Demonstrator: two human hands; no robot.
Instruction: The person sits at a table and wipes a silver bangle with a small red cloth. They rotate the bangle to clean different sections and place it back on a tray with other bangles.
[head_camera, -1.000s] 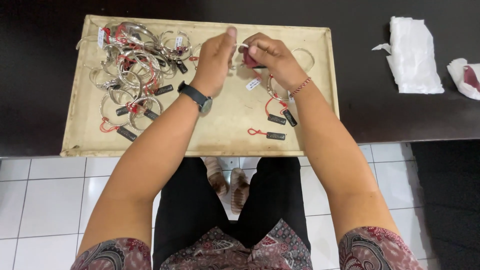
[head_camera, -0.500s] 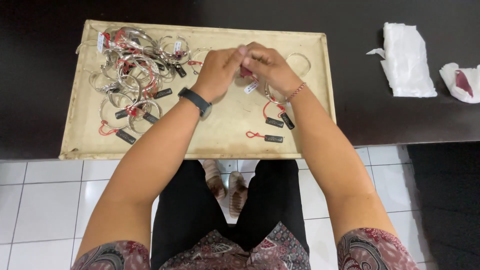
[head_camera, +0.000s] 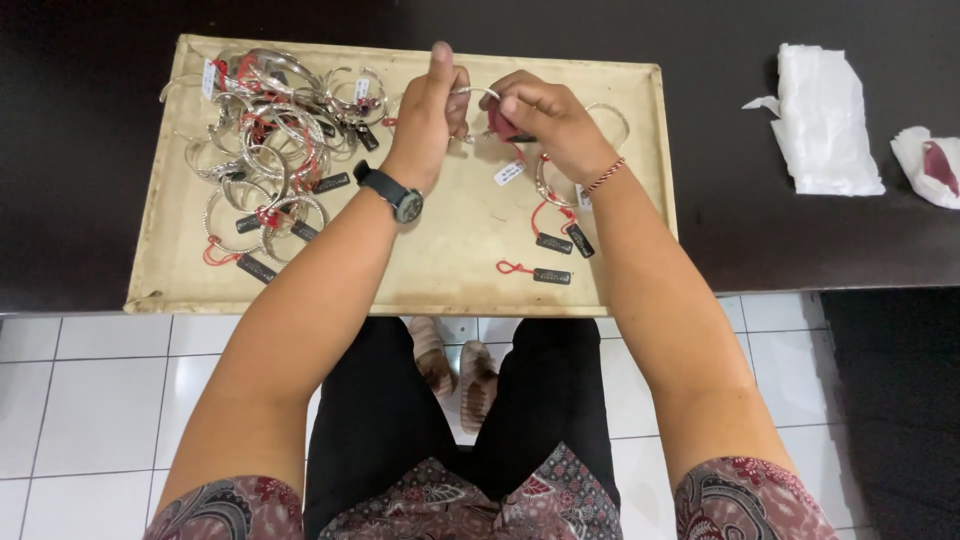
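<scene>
Holding silver bangles (head_camera: 262, 130), beige tray (head_camera: 440, 270) underlies both hands.

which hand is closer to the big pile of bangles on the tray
Left. The left hand sits just right of the pile of bangles; the right hand is farther right, beyond it.

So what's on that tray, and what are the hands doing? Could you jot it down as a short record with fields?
Setting: beige tray on a dark table, seen from above
Left hand: pinches a silver bangle, thumb up
Right hand: on the same bangle, with a small dark red piece in its grip
Left of tray: tangled pile of silver bangles with red strings and dark tags
Right of tray: a few loose tagged bangles
Off tray: crumpled white tissue on the table
</scene>
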